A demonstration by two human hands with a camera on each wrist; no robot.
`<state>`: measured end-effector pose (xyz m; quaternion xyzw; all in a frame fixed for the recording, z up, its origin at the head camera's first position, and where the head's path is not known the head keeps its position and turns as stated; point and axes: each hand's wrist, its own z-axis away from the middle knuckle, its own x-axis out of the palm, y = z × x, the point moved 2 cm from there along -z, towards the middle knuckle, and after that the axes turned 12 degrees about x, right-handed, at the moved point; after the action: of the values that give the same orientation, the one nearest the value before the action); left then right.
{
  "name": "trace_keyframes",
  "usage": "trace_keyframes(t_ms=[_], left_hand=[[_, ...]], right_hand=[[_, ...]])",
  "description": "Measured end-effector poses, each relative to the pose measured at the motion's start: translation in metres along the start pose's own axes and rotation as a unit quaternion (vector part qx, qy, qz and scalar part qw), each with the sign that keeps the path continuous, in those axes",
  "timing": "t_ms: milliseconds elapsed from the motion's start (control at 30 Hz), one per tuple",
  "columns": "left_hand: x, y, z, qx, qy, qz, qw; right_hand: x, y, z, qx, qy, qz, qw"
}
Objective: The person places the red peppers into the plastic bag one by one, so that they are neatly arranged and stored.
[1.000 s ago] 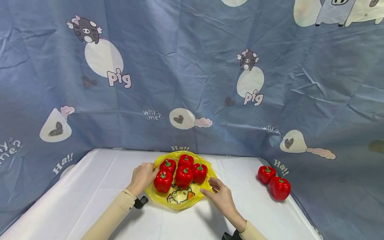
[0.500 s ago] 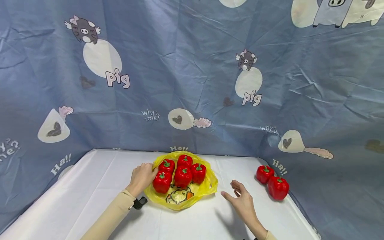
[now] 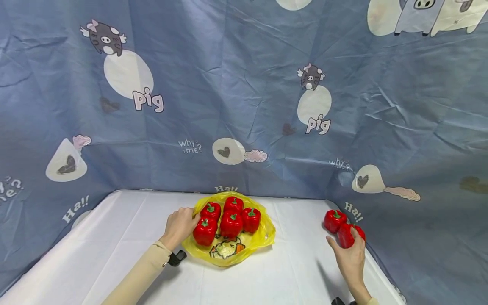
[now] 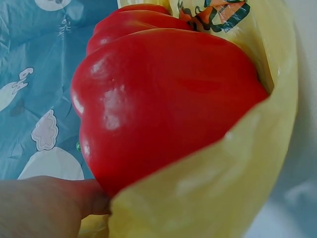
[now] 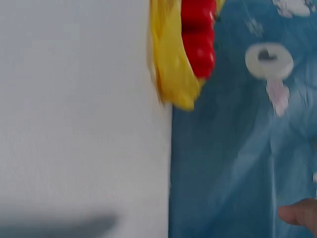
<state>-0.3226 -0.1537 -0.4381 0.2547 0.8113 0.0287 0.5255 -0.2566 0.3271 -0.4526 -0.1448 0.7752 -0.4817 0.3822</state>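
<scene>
My left hand (image 3: 180,226) grips the left rim of a yellow plastic bag (image 3: 269,231) that lies spread wide, its mouth upward. In the left wrist view the thumb (image 4: 89,196) is at the bag's edge, beside a large red bell pepper (image 4: 168,99). Several red bell peppers with green stems sit in the bag, among them a front one (image 3: 231,224). At the right, my right hand (image 3: 350,256) is in front of a red bell pepper (image 3: 345,235), thumb and fingers spread apart. Whether it touches that pepper I cannot tell.
Another red bell pepper (image 3: 335,221) stands just behind the one by my right hand. The white table (image 3: 126,237) ends at a blue printed cloth (image 3: 244,106) hanging behind and along the sides.
My right hand has left the bag's right side and moved right across the table to the two loose peppers. The left hand stays on the bag's rim.
</scene>
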Motion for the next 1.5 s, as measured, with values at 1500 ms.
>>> trace_keyframes(t_ms=[1500], left_hand=[[0.001, -0.002, -0.001, -0.001, 0.006, -0.001, 1.0]], right_hand=[[0.012, 0.049, -0.056, 0.142, -0.04, -0.002, 0.989]])
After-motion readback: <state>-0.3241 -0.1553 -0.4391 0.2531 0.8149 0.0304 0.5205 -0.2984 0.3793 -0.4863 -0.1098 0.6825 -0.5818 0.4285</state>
